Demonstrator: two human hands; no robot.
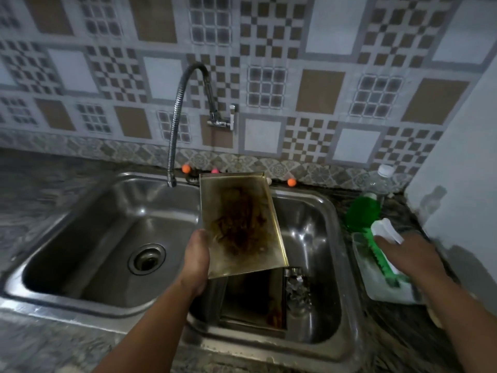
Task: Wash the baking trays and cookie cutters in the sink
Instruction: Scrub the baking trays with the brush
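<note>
Steel double sink [80, 267] set into a dark mottled tabletop [32, 184], with a flexible tap [177, 109] curving from the patterned tiled wall to hang over the left basin, near the divider. The left hand [196, 262] holds a rectangular baking tray [239, 224] tilted above the right basin; its grip is on the tray's lower left corner, thumb on the inner face, the other fingers hidden behind. The tray's inside faces the camera and carries a dark brown burnt stain down its middle. Below it, a second baking tray [252, 300] lies in the right basin, also darkly stained, and just beside its right edge sits a small pile of shiny metal pieces [297, 289], too blurred to tell apart. The right hand [408, 254] reaches to the tabletop right of the sink, over a clear container [376, 281], its fingers on a white and green dish brush [384, 238]; whether that grip is closed around it I cannot tell. A clear plastic bottle [376, 184] and a green bottle [361, 212] stand behind the container.
</note>
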